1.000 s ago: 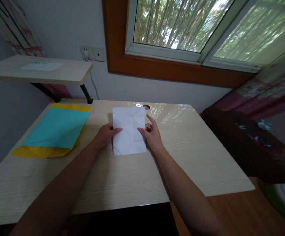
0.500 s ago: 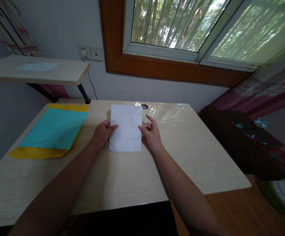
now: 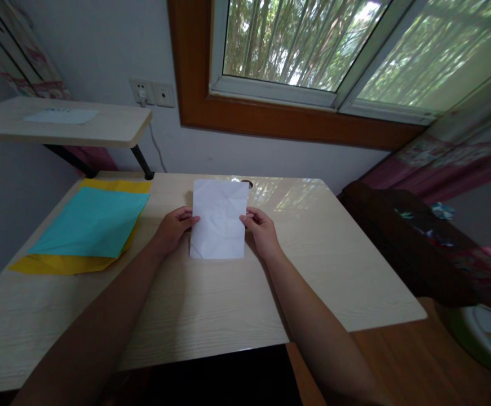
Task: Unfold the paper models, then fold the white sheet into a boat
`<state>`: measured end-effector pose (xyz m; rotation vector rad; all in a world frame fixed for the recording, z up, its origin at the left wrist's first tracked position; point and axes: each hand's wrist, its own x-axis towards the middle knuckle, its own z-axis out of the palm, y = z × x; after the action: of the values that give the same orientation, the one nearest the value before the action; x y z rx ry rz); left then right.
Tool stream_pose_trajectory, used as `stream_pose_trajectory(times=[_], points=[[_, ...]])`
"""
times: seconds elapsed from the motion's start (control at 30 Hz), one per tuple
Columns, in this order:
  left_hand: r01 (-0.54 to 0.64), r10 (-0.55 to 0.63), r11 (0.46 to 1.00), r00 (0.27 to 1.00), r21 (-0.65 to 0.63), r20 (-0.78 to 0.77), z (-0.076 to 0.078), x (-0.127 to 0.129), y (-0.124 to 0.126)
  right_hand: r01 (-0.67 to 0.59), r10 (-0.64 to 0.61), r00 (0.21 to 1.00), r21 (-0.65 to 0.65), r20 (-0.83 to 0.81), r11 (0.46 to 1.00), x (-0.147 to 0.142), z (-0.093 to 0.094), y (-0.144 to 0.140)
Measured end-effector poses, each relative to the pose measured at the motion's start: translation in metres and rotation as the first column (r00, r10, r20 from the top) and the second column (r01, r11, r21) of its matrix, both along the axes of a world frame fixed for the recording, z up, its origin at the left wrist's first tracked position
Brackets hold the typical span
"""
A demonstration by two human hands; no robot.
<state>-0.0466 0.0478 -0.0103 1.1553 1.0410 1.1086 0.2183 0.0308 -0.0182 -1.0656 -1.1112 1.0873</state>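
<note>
A creased white sheet of paper [image 3: 219, 223] is held up above the desk between my two hands. My left hand [image 3: 176, 226] pinches its left edge, thumb on the front and fingers behind. On the opposite edge, my right hand [image 3: 261, 228] grips the paper the same way, with its fingers curled behind and partly hidden. Fold lines run across the sheet, and its lower left corner has a slanting crease.
The pale wooden desk [image 3: 313, 270] extends under both arms. Blue paper [image 3: 97, 220] lies on yellow paper [image 3: 59, 265] at the left. A raised shelf [image 3: 118, 125] bears another white sheet [image 3: 61, 116]. A round cable hole [image 3: 250, 184] is near the back edge.
My right hand's raised fingers have come down behind the paper's right edge. My left thumb has drawn back slightly toward the left edge. The whole view has shifted a little.
</note>
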Motion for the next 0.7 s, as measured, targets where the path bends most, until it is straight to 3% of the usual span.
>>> stream_pose_trajectory(times=[0.43,0.7], points=[[-0.108,0.105,0.994,0.989,-0.028,-0.105,0.0033,0.0024,-0.0032,0.045,-0.047,0.996,-0.024,-0.075,0.999,0.0003,0.0062,-0.0003],[0.047,-0.047,0.999,0.999,-0.009,-0.021,0.0035,0.0018,-0.0052,0.026,-0.027,0.999,-0.050,-0.024,0.998,-0.0027,0.0063,-0.0033]])
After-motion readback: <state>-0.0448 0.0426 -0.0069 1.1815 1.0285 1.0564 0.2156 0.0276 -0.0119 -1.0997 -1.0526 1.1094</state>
